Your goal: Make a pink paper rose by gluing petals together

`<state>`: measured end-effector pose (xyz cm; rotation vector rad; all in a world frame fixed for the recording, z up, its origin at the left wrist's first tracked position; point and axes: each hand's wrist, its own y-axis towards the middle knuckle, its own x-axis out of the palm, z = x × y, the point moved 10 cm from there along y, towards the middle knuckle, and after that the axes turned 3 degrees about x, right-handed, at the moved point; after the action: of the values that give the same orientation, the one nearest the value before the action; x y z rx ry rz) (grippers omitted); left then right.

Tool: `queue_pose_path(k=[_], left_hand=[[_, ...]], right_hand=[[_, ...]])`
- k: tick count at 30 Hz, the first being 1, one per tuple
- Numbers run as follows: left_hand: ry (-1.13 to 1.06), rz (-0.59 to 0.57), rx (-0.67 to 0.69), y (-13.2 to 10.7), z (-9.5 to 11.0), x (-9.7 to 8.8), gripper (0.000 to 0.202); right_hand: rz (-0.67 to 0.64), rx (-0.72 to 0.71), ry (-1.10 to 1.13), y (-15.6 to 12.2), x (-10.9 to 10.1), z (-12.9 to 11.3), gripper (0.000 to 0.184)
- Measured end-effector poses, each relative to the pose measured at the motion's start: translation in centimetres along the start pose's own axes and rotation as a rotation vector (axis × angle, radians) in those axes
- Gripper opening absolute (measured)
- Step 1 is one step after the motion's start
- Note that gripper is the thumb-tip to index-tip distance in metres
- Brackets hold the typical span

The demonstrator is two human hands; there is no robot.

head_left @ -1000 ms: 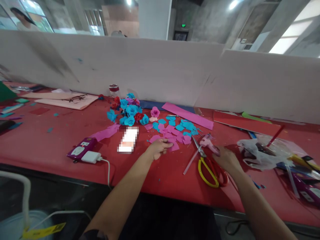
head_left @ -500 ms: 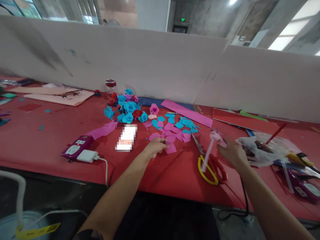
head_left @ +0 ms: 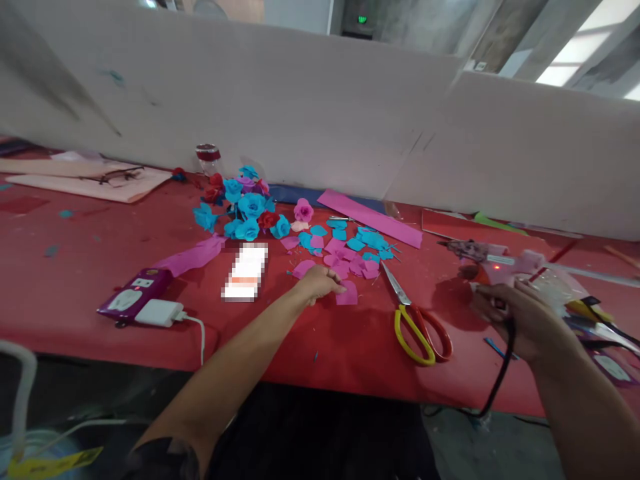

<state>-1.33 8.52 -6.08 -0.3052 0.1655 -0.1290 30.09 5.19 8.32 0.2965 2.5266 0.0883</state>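
Note:
My left hand is closed in a pinch at the edge of a pink paper petal near the middle of the table. My right hand grips a pink glue gun, its dirty nozzle facing left and a small red light lit on its side. A clear glue stick sticks out behind it. Loose pink petals and blue petals lie beyond my left hand. Between my hands rests a pair of scissors with one yellow and one red handle.
Blue, red and purple paper flowers stand bunched at the back, beside a single pink flower. A phone, a purple power strip with a white charger, and a pink paper strip lie on the red table.
The glue gun in my right hand has been raised and swung from pointing away to pointing left, off to the right of the scissors. My left hand stays at the petal. The view has tilted down.

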Motion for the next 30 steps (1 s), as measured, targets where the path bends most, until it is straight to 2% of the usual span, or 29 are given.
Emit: queue_pose_path(k=[3, 8, 12, 14, 17, 22, 30], left_hand=[[0.038, 0.05, 0.005, 0.0, 0.1, -0.6, 0.016], [0.089, 0.078, 0.032, -0.6, 0.3, -1.1, 0.014], [0.134, 0.067, 0.05, -0.5, 0.1, -1.2, 0.011], [0.158, 0.066, 0.062, -0.2, -0.1, -1.2, 0.012], [0.206, 0.055, 0.078, 0.2, -0.3, -1.1, 0.012], [0.226, 0.066, 0.072, 0.1, -0.1, -1.1, 0.013], [0.275, 0.071, 0.085, 0.0, 0.3, -1.1, 0.009]], right_hand=[[-0.204, 0.172, 0.287, -1.9, 3.1, 0.5, 0.04], [-0.358, 0.209, 0.253, -4.9, 6.6, 1.1, 0.036], [-0.506, 0.197, 0.219, -7.0, 9.6, 1.0, 0.046], [-0.56, 0.168, 0.202, -7.7, 11.1, 0.3, 0.045], [-0.596, 0.163, 0.216, -8.2, 12.9, -0.3, 0.043], [-0.619, 0.236, 0.283, -8.5, 15.3, 0.7, 0.037], [-0.651, 0.231, 0.211, -8.5, 17.0, 1.7, 0.036]])
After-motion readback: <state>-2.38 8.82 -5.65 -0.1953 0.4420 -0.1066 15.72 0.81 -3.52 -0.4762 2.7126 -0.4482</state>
